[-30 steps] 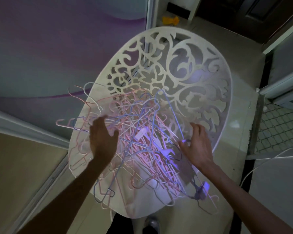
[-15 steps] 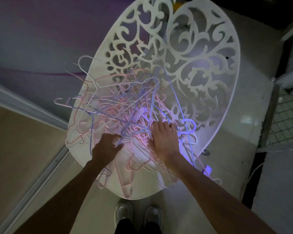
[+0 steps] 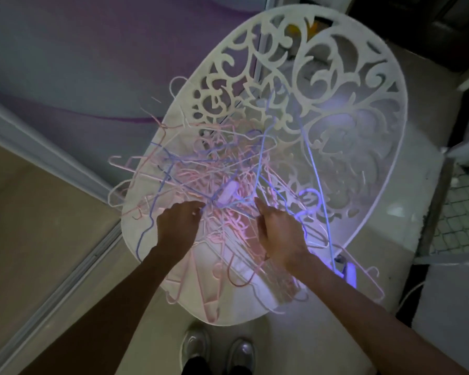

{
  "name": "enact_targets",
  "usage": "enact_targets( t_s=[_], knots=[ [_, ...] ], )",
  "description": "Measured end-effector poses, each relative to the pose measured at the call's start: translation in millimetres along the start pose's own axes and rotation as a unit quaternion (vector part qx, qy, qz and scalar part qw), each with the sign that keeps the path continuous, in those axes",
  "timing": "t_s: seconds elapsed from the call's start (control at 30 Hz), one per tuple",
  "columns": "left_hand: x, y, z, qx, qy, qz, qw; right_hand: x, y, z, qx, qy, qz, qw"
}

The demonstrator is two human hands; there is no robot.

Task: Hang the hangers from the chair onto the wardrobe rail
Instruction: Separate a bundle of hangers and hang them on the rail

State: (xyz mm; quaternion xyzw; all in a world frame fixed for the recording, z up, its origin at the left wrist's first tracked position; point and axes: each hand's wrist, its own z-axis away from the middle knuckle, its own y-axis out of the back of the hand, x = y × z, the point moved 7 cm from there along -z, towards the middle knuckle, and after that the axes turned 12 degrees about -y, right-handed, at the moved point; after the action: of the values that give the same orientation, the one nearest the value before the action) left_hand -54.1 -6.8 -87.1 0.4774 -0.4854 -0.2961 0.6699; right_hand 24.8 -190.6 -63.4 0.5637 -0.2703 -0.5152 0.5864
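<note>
White chair (image 3: 406, 147) with scrollwork cutout back, seat heaped with tangled hangers (image 3: 214, 169) (pink, white, blue wire). Left hand (image 3: 178, 226) curled into pile at near-left, fingers around wires. Right hand (image 3: 279, 231) grips bundle of hangers near seat's front. Shoes (image 3: 217, 347) on floor below.

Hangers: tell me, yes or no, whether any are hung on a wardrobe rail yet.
No: the hangers all lie tangled in a pile on the white chair, with both hands in the pile and no rail in view.
</note>
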Motion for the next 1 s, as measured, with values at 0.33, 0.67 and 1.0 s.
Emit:
enact_targets(
  t_s=[0.33,0.67,1.0],
  knots=[
    [-18.4,21.5,-18.8,0.001,0.003,0.052,0.999,-19.2,12.0,-23.7,-0.130,-0.018,-0.185,0.974],
    [7.5,69.7,-18.5,0.131,-0.076,0.013,0.988,-31.4,16.0,-37.6,-0.080,-0.023,-0.023,0.996],
    [-29.9,44.4,-30.4,0.036,-0.016,0.014,0.999,-27.3,32.4,-13.1,-0.094,0.055,0.024,0.994]
  ],
)
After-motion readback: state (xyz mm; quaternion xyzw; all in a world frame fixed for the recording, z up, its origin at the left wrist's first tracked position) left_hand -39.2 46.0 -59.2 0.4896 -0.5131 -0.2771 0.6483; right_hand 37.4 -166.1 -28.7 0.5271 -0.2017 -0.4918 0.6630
